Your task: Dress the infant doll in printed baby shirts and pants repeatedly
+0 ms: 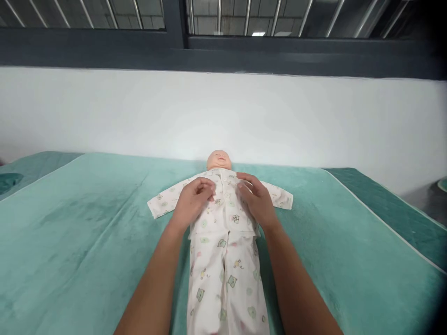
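A baby doll (219, 159) lies on its back with its head at the far end. It is dressed in a white long-sleeved top (223, 209) and white trousers (228, 284), both printed with small green bears. The sleeves spread out to the two sides. My left hand (196, 199) is at the left side of the chest, its fingers loosely curled with a gap between them. Over the right side of the chest is my right hand (257, 199), fingers bent and apart. Neither hand visibly grips the cloth; whether the fingertips touch it I cannot tell.
A turquoise plush cover (115, 242) lies beneath the doll, with a darker green strip (391, 209) along the right. Behind the doll's head rises a white wall (223, 111), topped by a dark window frame (223, 58) with metal bars behind it.
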Demonstrator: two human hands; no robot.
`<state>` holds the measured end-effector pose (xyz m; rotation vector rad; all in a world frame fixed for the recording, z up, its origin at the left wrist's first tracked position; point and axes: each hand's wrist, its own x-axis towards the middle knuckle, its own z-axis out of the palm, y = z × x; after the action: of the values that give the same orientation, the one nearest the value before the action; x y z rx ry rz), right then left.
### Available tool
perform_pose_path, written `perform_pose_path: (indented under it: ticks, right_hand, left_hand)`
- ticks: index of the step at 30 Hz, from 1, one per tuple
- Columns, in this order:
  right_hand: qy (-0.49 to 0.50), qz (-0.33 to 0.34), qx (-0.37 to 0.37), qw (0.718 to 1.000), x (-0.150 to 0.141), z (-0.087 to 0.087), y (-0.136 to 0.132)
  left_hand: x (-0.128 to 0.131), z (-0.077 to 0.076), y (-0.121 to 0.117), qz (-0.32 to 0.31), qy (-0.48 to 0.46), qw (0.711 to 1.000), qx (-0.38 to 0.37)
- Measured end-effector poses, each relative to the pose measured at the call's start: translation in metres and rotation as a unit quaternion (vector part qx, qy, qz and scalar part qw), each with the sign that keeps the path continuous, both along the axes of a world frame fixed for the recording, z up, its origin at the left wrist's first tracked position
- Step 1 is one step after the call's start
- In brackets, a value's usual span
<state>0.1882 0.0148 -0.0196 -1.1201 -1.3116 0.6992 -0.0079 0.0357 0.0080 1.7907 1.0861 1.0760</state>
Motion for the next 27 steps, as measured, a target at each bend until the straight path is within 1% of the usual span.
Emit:
perform_pose_path:
  ticks: [1, 2, 3, 5, 7, 8, 10, 12, 13, 14, 16, 17, 18, 19, 20, 22, 25, 27]
  right_hand:
    - [-0.033, -0.006, -0.003, 0.999, 0.000, -0.004, 0.001]
    - [-0.058, -0.002, -0.015, 0.998, 0.000, -0.008, 0.002]
    - [-0.072, 0.009, -0.033, 0.997, 0.000, -0.011, 0.002]
    - [-0.085, 0.037, -0.072, 0.993, 0.001, -0.017, 0.000]
    - [-0.105, 0.051, -0.082, 0.990, 0.005, -0.025, -0.005]
    - [-0.122, 0.052, -0.078, 0.988, 0.008, -0.029, -0.007]
    - [-0.164, 0.048, -0.073, 0.983, 0.023, -0.040, -0.012]
    - [-0.214, 0.016, -0.064, 0.975, 0.047, -0.053, -0.016]
    - [-0.241, -0.020, -0.053, 0.969, 0.063, -0.059, -0.018]
    - [-0.265, -0.073, -0.033, 0.961, 0.080, -0.064, -0.019]
    - [-0.303, -0.200, -0.017, 0.931, 0.116, -0.072, -0.022]
    - [-0.314, -0.253, -0.033, 0.914, 0.132, -0.074, -0.023]
    - [-0.317, -0.291, -0.066, 0.900, 0.145, -0.075, -0.024]
    - [-0.318, -0.310, -0.100, 0.890, 0.155, -0.076, -0.024]
    - [-0.317, -0.313, -0.131, 0.886, 0.161, -0.076, -0.025]
    - [-0.319, -0.282, -0.161, 0.890, 0.164, -0.076, -0.023]
    - [-0.324, -0.227, -0.148, 0.906, 0.158, -0.075, -0.017]
    - [-0.317, -0.219, -0.136, 0.913, 0.160, -0.075, -0.012]
  left_hand:
    - [0.000, -0.007, 0.001, 0.058, 0.018, 0.997, 0.054]
    - [-0.002, -0.016, 0.002, 0.097, 0.041, 0.989, 0.103]
    - [-0.006, -0.026, 0.003, 0.118, 0.065, 0.981, 0.142]
    - [-0.020, -0.046, 0.002, 0.119, 0.109, 0.969, 0.189]
    - [-0.041, -0.065, -0.002, 0.116, 0.174, 0.954, 0.216]
    - [-0.053, -0.072, -0.006, 0.115, 0.223, 0.939, 0.234]
    - [-0.076, -0.081, -0.014, 0.150, 0.312, 0.899, 0.267]
    - [-0.096, -0.083, -0.021, 0.199, 0.386, 0.856, 0.280]
    - [-0.103, -0.083, -0.024, 0.224, 0.417, 0.837, 0.275]
    - [-0.109, -0.082, -0.025, 0.244, 0.444, 0.820, 0.266]
    - [-0.117, -0.081, -0.024, 0.273, 0.487, 0.796, 0.234]
    - [-0.119, -0.081, -0.022, 0.281, 0.501, 0.789, 0.216]
    - [-0.122, -0.081, -0.019, 0.284, 0.513, 0.785, 0.199]
    - [-0.124, -0.081, -0.015, 0.283, 0.523, 0.783, 0.185]
    - [-0.127, -0.080, -0.011, 0.276, 0.531, 0.782, 0.173]
    - [-0.136, -0.077, -0.003, 0.248, 0.547, 0.784, 0.155]
    - [-0.155, -0.069, 0.010, 0.206, 0.571, 0.783, 0.137]
    - [-0.167, -0.065, 0.017, 0.213, 0.580, 0.776, 0.126]
